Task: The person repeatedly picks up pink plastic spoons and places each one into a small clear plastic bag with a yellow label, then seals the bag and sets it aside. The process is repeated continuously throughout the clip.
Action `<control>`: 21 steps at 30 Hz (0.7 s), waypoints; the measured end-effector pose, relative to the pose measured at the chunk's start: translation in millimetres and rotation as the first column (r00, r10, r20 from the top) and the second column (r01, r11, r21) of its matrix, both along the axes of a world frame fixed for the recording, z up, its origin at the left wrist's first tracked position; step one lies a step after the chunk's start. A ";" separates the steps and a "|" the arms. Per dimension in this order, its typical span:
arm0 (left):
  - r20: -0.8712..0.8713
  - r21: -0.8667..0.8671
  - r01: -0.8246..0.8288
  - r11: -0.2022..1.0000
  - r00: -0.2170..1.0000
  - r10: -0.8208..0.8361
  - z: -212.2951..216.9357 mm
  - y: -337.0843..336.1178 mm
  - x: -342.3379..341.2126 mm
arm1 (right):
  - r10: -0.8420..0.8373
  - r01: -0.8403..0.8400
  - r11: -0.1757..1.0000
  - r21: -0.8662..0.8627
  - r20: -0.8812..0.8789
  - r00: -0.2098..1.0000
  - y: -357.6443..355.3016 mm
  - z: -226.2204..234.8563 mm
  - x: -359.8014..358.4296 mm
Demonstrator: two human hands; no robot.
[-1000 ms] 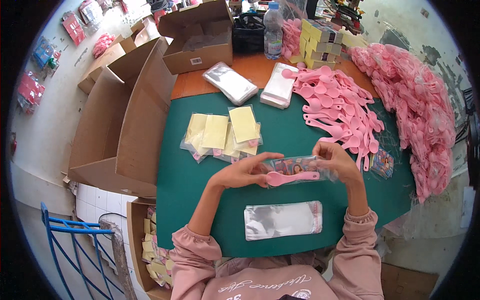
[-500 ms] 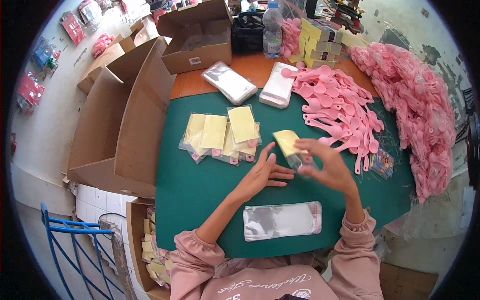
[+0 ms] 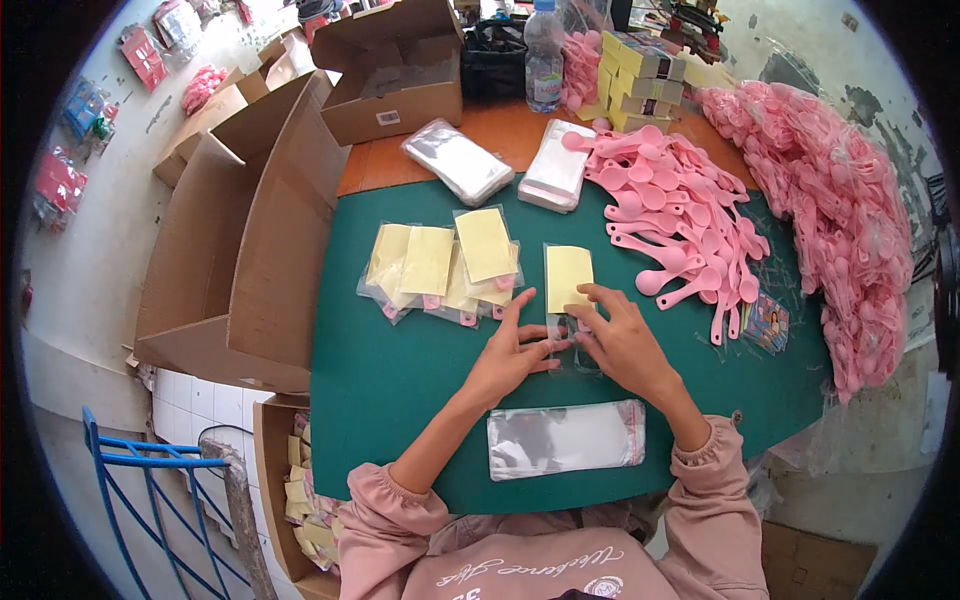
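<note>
We can barely make out the lower part of the flat clear plastic packet with a pale-yellow rectangular card (image 3: pixel 569 272), partly covered by fingers. Its yellow end lies just beyond the bare right hand (image 3: pixel 628 348), which curves over the packet; we cannot tell whether it grips. The bare left hand (image 3: pixel 508 362) is loosely spread, fingertips at the packet's lower left. Beneath is a dark-green tabletop (image 3: pixel 400 420); pink plastic spoons (image 3: pixel 652 202) heap rightward, and a tall brown cardboard box (image 3: pixel 287 240) stands left.

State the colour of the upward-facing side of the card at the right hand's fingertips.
The card is pale yellow, seen best in the head view.
</note>
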State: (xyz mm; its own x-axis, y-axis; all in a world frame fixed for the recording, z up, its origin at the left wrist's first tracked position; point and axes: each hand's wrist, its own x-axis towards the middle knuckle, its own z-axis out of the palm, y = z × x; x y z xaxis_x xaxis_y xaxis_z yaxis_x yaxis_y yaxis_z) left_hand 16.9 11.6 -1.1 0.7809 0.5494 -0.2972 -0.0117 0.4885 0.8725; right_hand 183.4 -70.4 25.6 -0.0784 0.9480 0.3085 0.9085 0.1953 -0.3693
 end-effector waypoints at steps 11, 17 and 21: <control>0.051 -0.109 -0.047 0.993 0.997 0.053 2.6 -3.5 -0.4 | 0.174 -0.175 0.984 -0.040 -0.017 0.985 -4.9 3.6 -23.0; -0.029 -0.143 -0.117 0.983 0.993 0.114 3.9 -7.1 3.5 | 0.103 -0.101 0.994 -0.051 0.030 0.994 -6.5 -2.9 -27.2; -0.044 -0.095 -0.162 0.982 0.986 0.159 5.2 -9.8 5.4 | 0.105 -0.103 0.994 -0.042 0.049 0.993 -7.6 -6.1 -29.2</control>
State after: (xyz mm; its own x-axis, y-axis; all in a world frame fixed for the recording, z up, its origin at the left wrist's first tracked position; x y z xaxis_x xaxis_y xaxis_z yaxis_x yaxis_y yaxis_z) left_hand 22.3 1.8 4.1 0.6727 0.6334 -0.3826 -0.0660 0.5663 0.8215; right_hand 154.2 -78.0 19.5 -0.1922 0.9452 0.2638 0.9017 0.2762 -0.3326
